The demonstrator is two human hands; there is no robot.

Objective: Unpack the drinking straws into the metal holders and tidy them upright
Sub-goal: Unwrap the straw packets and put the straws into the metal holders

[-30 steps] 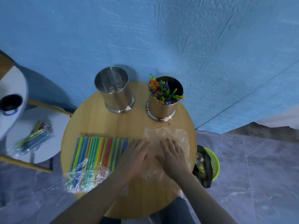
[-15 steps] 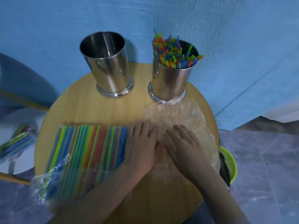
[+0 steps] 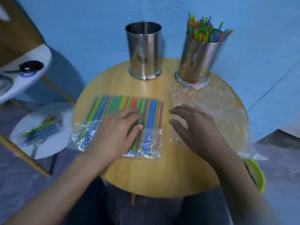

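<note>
**Round wooden desk, fully laid out**

A round wooden desk [image 3: 151,172] is seen against the blue wall. At its far edge two metal holders are stood upright: the left holder [image 3: 143,51] looks empty, the right holder [image 3: 200,58] is packed with coloured straws [image 3: 205,32]. Across the left half a flat pack of straws [image 3: 125,124] is laid in its clear wrapper. On the right an empty clear bag [image 3: 215,109] is spread, touching the right holder's base.
</note>
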